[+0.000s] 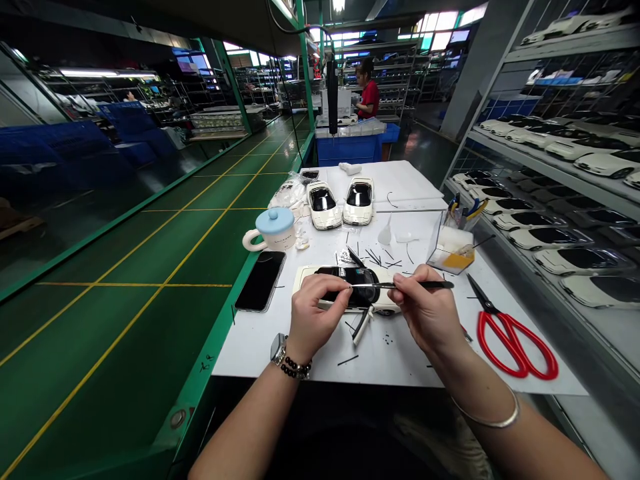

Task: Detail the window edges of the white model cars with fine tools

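The right hand (430, 310) is closed in a pen-like grip on a thin black pointed tool (425, 285), held almost level and pointing left. At its tip, the left hand (315, 313) has thumb and forefinger pinched shut. Whether they grip the tip itself or some small part held there cannot be told. Both hands hang just over a white model car body with black glazing (350, 275), which lies crosswise on the white worktable (250, 347) right in front of the person.

This looks like fine work, so it probably goes best with both wrists braced on the table. The car should lie flat and still, and the tip should move in small strokes that stay off the glossy paint.

A short black-and-white strip (363, 323) lies against the car's near side, and thin black offcuts (375, 257) are scattered beyond it. A black smartphone (260, 280) lies to the left, with a pale ceramic mug with a blue lid (274, 230) behind it. Red-handled scissors (510, 333) lie to the right, and a clear plastic box (450, 247) stands beyond them. Two more white model cars (324, 205) sit further back, and metal shelves of white car bodies (550, 237) run along the right. A person in a red top (369, 97) works far off.

The mug bears a line of small dark lettering, too small to read. No other writing is legible.
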{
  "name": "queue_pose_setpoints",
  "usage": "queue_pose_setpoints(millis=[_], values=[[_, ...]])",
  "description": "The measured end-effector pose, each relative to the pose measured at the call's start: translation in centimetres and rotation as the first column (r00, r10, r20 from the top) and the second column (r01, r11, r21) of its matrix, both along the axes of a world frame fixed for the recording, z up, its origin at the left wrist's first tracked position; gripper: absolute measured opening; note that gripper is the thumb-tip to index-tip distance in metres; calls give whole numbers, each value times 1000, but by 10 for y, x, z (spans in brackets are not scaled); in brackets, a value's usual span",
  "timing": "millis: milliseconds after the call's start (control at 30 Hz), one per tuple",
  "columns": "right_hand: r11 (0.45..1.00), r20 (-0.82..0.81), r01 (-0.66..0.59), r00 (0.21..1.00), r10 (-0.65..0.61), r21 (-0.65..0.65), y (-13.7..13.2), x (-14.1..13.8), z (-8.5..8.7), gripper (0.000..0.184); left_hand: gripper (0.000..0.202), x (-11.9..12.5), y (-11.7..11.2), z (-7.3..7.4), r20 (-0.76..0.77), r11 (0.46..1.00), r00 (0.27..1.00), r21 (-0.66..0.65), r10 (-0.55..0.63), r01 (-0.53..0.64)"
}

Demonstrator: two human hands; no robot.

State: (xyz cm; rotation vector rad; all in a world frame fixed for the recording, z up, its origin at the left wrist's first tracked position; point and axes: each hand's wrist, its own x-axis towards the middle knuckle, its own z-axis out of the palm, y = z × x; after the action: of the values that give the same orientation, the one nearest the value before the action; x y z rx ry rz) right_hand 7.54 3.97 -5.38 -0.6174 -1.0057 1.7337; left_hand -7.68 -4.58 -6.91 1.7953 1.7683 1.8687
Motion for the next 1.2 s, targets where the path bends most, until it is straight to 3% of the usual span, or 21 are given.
queue_pose_setpoints(millis=[300, 567, 933, 1100, 1200], values=[[979, 3, -21, 1000, 20, 205, 5, 5, -9, 26, 4, -4, -1, -4, 193, 997, 979, -24, -66, 72], [902, 29, -93, 996, 89, 422, 10, 5, -15, 19, 3, -7, -2, -4, 238, 997, 969, -26, -68, 76], [873, 7, -82, 996, 90, 480, 8, 0, -16, 19, 3, -9, -4, -4, 206, 993, 974, -53, -95, 108], [872, 4, -74, 997, 82, 483, 9, -2, -14, 19, 41, -20, -10, -9, 124, 985, 990, -148, -68, 87], [870, -5, -73, 996, 86, 488, 9, -3, -13, 20, 35, -25, -16, -12, 47, 985, 999, -174, -9, 17]])
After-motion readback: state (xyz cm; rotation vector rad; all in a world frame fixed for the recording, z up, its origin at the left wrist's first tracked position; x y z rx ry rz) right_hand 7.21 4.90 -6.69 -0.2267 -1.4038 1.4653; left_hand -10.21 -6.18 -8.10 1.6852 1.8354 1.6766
